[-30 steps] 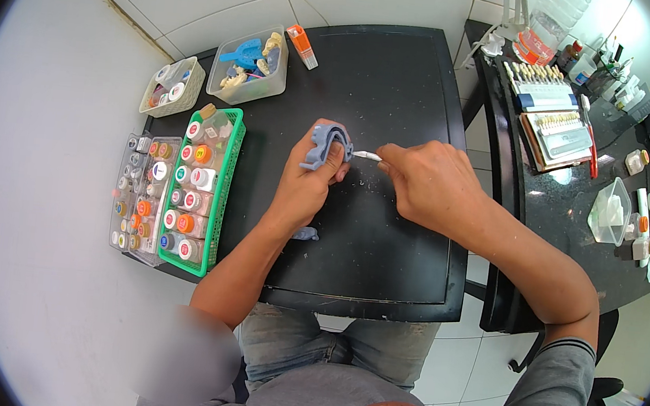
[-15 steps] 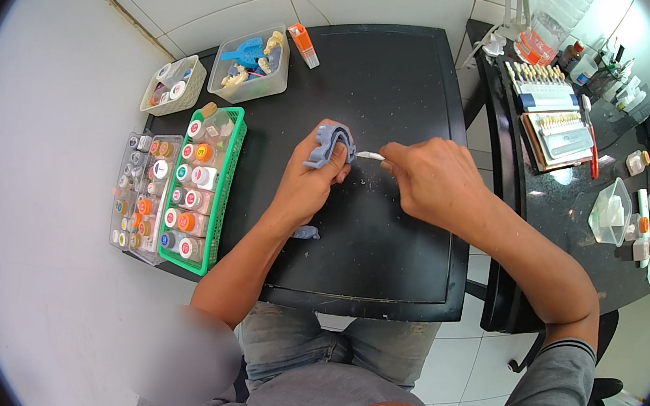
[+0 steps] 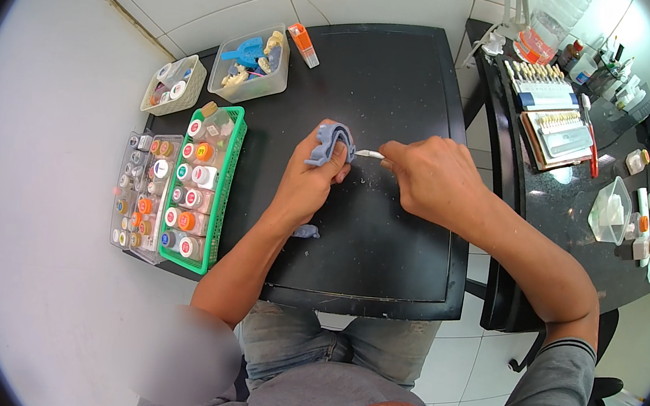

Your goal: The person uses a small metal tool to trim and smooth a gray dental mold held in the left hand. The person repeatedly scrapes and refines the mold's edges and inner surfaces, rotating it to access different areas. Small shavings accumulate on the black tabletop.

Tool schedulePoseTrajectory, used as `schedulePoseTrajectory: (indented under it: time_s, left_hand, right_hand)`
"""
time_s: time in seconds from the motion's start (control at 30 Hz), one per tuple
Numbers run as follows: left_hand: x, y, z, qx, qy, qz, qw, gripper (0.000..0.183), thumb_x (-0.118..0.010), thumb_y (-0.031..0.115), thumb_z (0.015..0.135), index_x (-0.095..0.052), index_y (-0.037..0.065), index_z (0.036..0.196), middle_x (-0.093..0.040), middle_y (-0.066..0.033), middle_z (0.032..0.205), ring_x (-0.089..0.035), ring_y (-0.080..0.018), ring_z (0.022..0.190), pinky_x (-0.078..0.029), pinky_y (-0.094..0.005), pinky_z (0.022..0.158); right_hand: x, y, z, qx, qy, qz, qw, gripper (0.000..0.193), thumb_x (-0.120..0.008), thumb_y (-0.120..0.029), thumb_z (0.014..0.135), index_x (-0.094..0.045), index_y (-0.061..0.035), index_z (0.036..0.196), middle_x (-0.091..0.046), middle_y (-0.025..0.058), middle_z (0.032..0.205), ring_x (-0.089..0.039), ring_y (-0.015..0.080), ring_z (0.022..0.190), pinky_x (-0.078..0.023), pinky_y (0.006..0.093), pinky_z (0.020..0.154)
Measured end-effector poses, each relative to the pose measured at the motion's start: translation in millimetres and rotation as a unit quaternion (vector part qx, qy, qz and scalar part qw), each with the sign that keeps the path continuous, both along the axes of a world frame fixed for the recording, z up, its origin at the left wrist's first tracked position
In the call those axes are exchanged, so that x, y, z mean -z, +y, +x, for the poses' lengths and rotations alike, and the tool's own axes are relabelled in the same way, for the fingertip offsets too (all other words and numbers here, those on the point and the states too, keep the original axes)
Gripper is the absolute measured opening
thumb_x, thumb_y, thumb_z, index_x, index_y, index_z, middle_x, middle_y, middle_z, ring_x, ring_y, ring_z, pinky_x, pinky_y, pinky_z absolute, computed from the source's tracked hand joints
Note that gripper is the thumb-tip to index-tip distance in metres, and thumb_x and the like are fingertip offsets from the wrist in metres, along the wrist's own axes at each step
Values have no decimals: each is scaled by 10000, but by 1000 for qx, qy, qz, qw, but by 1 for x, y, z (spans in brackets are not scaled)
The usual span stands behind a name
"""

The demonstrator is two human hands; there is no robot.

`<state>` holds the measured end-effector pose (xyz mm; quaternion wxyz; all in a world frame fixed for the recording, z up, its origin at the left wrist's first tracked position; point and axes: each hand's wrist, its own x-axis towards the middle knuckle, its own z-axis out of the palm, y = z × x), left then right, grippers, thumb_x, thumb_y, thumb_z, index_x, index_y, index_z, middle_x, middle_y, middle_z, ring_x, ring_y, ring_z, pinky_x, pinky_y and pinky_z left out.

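Observation:
A blue-grey, arch-shaped dental cast (image 3: 322, 153) is gripped in my left hand (image 3: 307, 181), thumb pressed against its inner side. My right hand (image 3: 440, 179) is closed around a small pale, silvery blade-like tool (image 3: 368, 154). The tool's handle is hidden in the fingers, and its tip reaches the right edge of the cast. Small pale crumbs lie on the black table (image 3: 372, 247) beneath the hands. Another blue-grey piece (image 3: 306, 232) rests on the table beside my left forearm, which partly covers it.
Leftward stand a green basket (image 3: 225, 192) of jars, clear cases (image 3: 153, 193) and a cream basket (image 3: 192, 92). Behind them sit a clear tub (image 3: 230, 91) with casts and a blue tray, and an orange box (image 3: 303, 45). A side desk (image 3: 561, 220) holds shade guides (image 3: 558, 136) and bottles.

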<state>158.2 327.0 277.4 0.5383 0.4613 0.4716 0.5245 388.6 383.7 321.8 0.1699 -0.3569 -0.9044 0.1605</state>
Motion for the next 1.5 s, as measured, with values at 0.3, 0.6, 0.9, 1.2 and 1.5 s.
schedulePoseTrajectory:
  time_s: [0.3, 0.6, 0.9, 1.2, 1.5]
  left_hand:
    - [0, -5, -1, 8, -1, -7, 1000, 118, -585, 180, 1198, -600, 79, 1139, -548, 3, 910, -504, -96, 773, -409, -261, 691]
    - [16, 1, -20, -7, -99, -54, 994, 215, -602, 282, 1202, -612, 70, 1230, -627, -25, 1083, -510, -100, 814, -416, -247, 741]
    - [7, 7, -33, -1, -179, -59, 982, 243, -543, 280, 1224, -592, 49, 1281, -654, -72, 1161, -488, -93, 779, -394, -254, 716]
    - [0, 6, -35, 12, -190, -43, 981, 262, -535, 298, 1225, -598, 46, 1263, -647, -74, 1151, -479, -95, 758, -394, -255, 706]
    - [-68, 27, -83, 55, -242, -96, 964, 448, -483, 432, 1233, -636, 12, 1252, -610, -67, 1082, -457, -103, 748, -408, -259, 693]
  right_hand:
    - [-6, -1, 0, -2, -31, 6, 1000, 133, -725, -156, 984, -810, -67, 1036, -747, 255, 758, -772, 478, 764, -605, 567, 688]
    - [-14, -3, -11, -9, 26, -107, 994, 183, -694, -177, 1038, -817, -44, 1066, -762, 257, 826, -754, 491, 810, -606, 565, 767]
    - [-19, -2, -21, 33, 69, -150, 986, 212, -670, -196, 1079, -815, -43, 1062, -754, 228, 803, -738, 487, 798, -591, 560, 778]
    - [-21, -1, -25, 21, 79, -120, 989, 196, -682, -216, 1082, -798, -58, 1069, -737, 209, 758, -730, 476, 748, -581, 554, 727]
    - [-69, 27, -69, 63, 170, -182, 966, 227, -658, -235, 1130, -753, -41, 1060, -662, 208, 693, -634, 422, 607, -477, 471, 613]
